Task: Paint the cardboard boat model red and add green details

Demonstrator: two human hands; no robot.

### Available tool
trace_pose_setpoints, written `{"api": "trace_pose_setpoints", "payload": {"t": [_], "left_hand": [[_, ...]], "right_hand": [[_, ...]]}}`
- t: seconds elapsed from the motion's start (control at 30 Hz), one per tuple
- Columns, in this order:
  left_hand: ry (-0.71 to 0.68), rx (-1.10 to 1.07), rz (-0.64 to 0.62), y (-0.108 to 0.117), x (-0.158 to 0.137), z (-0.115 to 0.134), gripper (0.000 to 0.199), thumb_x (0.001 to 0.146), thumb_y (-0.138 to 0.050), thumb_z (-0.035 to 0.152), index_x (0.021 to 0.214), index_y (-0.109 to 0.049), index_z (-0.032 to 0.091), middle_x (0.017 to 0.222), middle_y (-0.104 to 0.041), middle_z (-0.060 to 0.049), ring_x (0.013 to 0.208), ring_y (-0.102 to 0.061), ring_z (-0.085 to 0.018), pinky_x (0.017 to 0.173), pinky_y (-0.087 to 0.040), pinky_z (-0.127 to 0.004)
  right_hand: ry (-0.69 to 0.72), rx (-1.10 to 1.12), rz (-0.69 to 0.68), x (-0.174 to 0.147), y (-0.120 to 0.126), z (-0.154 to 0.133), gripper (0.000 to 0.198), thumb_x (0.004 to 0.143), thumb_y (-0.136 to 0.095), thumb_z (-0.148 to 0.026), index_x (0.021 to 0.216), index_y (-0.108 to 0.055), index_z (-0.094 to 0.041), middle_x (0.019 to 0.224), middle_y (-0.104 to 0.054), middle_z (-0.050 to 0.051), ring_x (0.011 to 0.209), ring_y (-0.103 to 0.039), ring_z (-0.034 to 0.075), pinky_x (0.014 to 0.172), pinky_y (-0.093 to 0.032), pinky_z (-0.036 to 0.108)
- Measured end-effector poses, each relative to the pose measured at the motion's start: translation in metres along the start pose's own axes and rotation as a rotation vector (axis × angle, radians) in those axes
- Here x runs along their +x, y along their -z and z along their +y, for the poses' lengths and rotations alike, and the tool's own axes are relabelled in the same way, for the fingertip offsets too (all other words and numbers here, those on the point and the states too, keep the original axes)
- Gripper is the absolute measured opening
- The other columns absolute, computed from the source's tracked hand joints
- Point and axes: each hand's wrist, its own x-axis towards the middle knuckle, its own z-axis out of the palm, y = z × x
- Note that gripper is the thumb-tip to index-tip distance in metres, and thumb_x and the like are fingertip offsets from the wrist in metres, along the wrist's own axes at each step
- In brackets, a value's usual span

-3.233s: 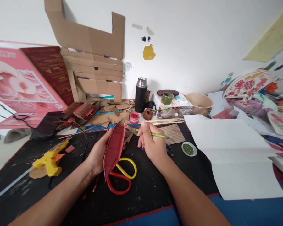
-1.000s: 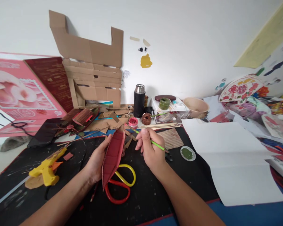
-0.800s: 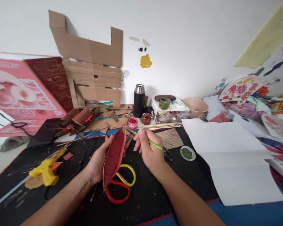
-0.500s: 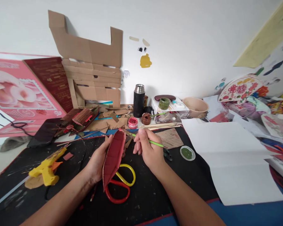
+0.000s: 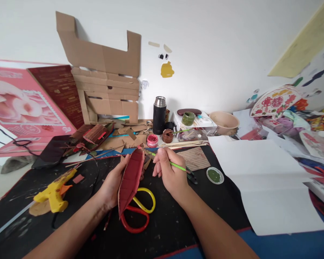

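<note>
My left hand (image 5: 113, 181) grips a dark red cardboard boat-shaped piece (image 5: 131, 180), long and pointed at its near end, held tilted over the table. Its far fingers are hidden behind the piece. In my right hand (image 5: 171, 169) a thin bright green paintbrush (image 5: 177, 166) is pinched, its tip against or very close to the far end of the cardboard. Below the piece lie scissors (image 5: 136, 220) with one red and one yellow handle loop; their blades are hidden. Beyond my hands stand a jar of red paint (image 5: 152, 140) and a jar of brown paint (image 5: 167, 136).
A yellow glue gun (image 5: 52, 194) lies at left on the black mat (image 5: 172, 230). To the right are corrugated cardboard (image 5: 196, 158), a lid of green paint (image 5: 215, 175) and large white paper (image 5: 270, 187). A black flask (image 5: 159, 117) stands near the wall.
The green brush has shifted slightly within my right hand, its rear end a little lower. My left hand and the red cardboard piece stay almost still.
</note>
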Motion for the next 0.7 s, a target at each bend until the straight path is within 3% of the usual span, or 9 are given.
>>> {"api": "trace_pose_setpoints", "payload": {"t": [0.17,0.4,0.7], "left_hand": [[-0.007,-0.001,-0.001,-0.0022,-0.0011,0.0003,0.042,0.114,-0.048,0.038,0.12,-0.08,0.012,0.077,-0.085,-0.013,0.056,-0.079,-0.022,0.054,-0.064,-0.026],[0.005,-0.012,0.034,-0.0018,-0.0001,-0.0003,0.042,0.114,-0.051,0.04,0.117,-0.08,0.009,0.082,-0.086,-0.013,0.059,-0.08,-0.022,0.054,-0.065,-0.027],[-0.007,-0.013,0.014,-0.0034,-0.0013,-0.0006,0.042,0.115,-0.048,0.038,0.12,-0.08,0.011,0.084,-0.087,-0.012,0.057,-0.079,-0.02,0.053,-0.064,-0.025]], "right_hand": [[-0.001,-0.016,0.09,0.003,0.0003,-0.0013,0.055,0.112,-0.05,-0.068,0.082,-0.063,-0.023,0.053,-0.056,-0.004,0.046,-0.064,0.014,0.044,-0.042,0.022],[-0.014,0.011,-0.011,0.0011,-0.0007,0.0042,0.054,0.113,-0.051,-0.065,0.082,-0.063,-0.023,0.053,-0.055,-0.006,0.043,-0.061,0.011,0.044,-0.042,0.021],[-0.006,0.003,0.015,-0.0005,-0.0015,0.003,0.053,0.113,-0.051,-0.064,0.082,-0.064,-0.023,0.053,-0.057,-0.005,0.045,-0.061,0.012,0.045,-0.043,0.021]]}}
